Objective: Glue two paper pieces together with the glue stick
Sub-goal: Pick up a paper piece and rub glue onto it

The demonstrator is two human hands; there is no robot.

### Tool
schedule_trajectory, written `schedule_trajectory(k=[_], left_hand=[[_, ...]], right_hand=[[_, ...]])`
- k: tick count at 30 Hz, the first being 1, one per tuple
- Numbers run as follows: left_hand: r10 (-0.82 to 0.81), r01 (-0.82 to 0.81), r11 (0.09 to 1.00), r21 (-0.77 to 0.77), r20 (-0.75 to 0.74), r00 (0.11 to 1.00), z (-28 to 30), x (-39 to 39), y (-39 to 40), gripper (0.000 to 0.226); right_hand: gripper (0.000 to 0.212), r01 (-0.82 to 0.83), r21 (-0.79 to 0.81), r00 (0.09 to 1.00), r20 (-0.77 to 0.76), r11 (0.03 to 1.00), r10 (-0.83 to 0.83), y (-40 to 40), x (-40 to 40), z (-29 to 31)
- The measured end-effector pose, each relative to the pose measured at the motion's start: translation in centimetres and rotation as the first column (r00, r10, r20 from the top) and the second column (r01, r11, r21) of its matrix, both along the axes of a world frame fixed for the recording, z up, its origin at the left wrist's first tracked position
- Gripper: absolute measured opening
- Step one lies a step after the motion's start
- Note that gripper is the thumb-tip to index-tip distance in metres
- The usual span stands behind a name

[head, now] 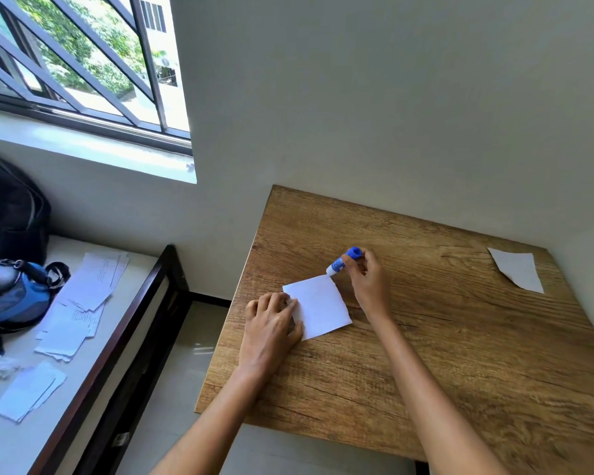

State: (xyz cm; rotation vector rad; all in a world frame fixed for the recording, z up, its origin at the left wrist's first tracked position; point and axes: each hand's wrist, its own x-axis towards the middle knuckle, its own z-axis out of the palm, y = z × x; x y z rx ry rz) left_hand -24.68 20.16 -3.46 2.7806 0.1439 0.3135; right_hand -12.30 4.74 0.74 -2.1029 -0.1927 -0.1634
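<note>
A small white paper piece [321, 306] lies on the wooden table [460, 337]. My left hand [271, 323] rests flat on its left edge, pressing it down. My right hand [366, 277] grips a blue and white glue stick [343, 261], tilted so its tip touches the paper's far corner. A second white paper piece [516, 269] lies alone at the table's far right corner, away from both hands.
A wall borders the table at the back and right. To the left stands a dark-framed surface [93, 365] with several loose paper pieces [83, 303], a blue bag [11, 296] and a black backpack [11, 214]. A window [83, 63] is above.
</note>
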Motion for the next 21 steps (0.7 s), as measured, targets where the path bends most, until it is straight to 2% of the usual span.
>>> schedule_trajectory(k=[8,12,21], left_hand=[[-0.024,0.023,1.000,-0.005,-0.072,0.997,0.6,-0.3,-0.2,0.041],[-0.014,0.018,0.999,0.051,-0.076,0.997,0.6,-0.3,-0.4,0.038],[-0.040,0.045,0.997,0.061,-0.087,0.995,0.6,-0.2,-0.7,0.041]], right_hand=[[0.018,-0.036,-0.004,0.999,-0.012,0.999,0.036,0.2,-0.6,0.6],[0.019,-0.030,-0.013,1.000,0.002,0.999,0.030,-0.2,-0.6,0.6],[0.009,0.011,0.068,1.000,-0.027,0.998,-0.009,-1.5,-0.7,1.9]])
